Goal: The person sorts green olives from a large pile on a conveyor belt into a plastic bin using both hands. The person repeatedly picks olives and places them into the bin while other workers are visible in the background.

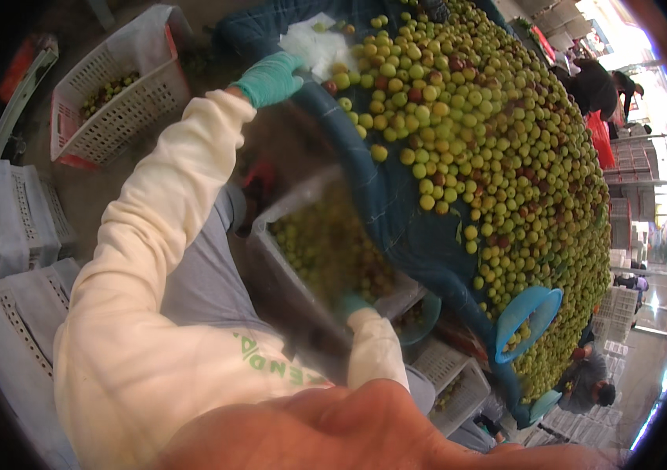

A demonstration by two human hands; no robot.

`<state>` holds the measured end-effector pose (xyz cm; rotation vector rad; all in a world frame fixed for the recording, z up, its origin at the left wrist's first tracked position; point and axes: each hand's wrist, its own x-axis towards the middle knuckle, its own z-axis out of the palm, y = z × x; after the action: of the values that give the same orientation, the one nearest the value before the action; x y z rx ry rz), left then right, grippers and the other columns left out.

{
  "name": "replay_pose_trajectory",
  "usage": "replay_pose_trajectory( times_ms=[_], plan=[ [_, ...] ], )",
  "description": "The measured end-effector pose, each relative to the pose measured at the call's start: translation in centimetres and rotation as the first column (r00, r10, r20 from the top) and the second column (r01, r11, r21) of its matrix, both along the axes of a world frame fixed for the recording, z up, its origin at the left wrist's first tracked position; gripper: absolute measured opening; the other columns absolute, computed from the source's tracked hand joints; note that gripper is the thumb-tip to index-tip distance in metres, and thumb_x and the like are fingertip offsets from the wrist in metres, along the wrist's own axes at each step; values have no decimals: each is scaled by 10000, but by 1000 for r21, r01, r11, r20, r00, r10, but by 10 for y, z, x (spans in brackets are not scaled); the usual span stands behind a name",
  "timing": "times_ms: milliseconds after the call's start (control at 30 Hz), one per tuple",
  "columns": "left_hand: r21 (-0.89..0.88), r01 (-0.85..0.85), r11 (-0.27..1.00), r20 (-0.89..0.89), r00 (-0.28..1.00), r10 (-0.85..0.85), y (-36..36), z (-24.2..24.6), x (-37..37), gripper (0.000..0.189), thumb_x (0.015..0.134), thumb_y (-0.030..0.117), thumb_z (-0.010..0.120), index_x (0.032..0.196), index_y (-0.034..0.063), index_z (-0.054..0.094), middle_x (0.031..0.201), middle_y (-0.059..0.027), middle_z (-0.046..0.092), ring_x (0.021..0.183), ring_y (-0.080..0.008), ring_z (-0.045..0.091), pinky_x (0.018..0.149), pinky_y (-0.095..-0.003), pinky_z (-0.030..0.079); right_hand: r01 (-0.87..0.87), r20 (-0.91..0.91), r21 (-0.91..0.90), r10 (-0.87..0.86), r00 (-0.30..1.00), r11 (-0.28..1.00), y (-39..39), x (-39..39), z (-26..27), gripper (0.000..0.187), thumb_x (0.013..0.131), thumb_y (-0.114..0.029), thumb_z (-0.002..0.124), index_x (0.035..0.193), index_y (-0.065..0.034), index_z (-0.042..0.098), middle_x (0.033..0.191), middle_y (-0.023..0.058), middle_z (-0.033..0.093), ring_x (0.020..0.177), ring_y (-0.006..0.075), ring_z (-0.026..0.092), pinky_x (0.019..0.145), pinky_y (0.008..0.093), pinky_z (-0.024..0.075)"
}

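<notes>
My left hand (271, 79), in a green glove, is at the near edge of a dark blue cloth-covered table (395, 226). Its fingers meet a crumpled white sheet (315, 47); whether they grip it is unclear. Small round green and reddish fruits (486, 129), jujube-like, are heaped on the cloth. Below the edge is a crate (283, 267) lined with clear plastic film, holding more of these fruits (321, 235), partly blurred. Over the crate's near side is my right hand (354, 305), also green-gloved; blur hides its fingers and anything in them.
A blue plastic basket (528, 324) lies tilted on the table, with fruits inside. Another blue basket (421, 320) and a white crate (456, 385) sit below the edge. Left are a perforated crate (133, 120) and stacked white crates (16, 217). People (586, 379) work across the table.
</notes>
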<state>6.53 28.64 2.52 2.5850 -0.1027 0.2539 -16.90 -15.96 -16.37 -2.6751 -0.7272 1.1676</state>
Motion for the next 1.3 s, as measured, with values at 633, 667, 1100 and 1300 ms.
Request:
replay_pose_trajectory(
  times_ms=[633, 667, 1100, 1300],
  plan=[
    [205, -114, 972, 114, 989, 92, 35, -15, 115, 227, 822, 67, 611, 1039, 44, 673, 942, -148, 684, 874, -298, 649, 793, -359, 491, 234, -44, 120, -230, 972, 965, -51, 41, 13, 445, 834, -343, 622, 1216, -115, 603, 1159, 204, 616, 1053, 382, 588, 916, 425, 468],
    [161, -112, 981, 141, 986, 89, 37, -10, 113, 217, 829, 67, 610, 1036, 46, 671, 935, -141, 683, 862, -281, 645, 792, -349, 490, 202, -23, 137, -201, 979, 970, -48, 42, 17, 429, 836, -332, 621, 1206, -116, 610, 1146, 205, 621, 1050, 383, 587, 914, 426, 468],
    [-376, -36, 926, 274, 950, 148, 4, 24, 55, 144, 898, 83, 607, 1027, 35, 651, 910, -32, 662, 781, -113, 579, 747, -253, 485, 171, 139, 327, -227, 964, 929, -15, 40, 59, 345, 846, -230, 615, 1166, -102, 625, 1144, 187, 625, 1046, 369, 586, 915, 417, 469],
    [-818, 52, 572, 47, 999, -22, -5, 27, 23, 164, 895, 95, 629, 1053, 56, 649, 901, 25, 630, 795, -78, 577, 690, -226, 507, 328, 3, 351, -352, 936, 877, 0, 34, 93, 367, 907, -253, 543, 1239, -105, 593, 1230, 165, 600, 1142, 313, 564, 992, 378, 427]
  ],
)
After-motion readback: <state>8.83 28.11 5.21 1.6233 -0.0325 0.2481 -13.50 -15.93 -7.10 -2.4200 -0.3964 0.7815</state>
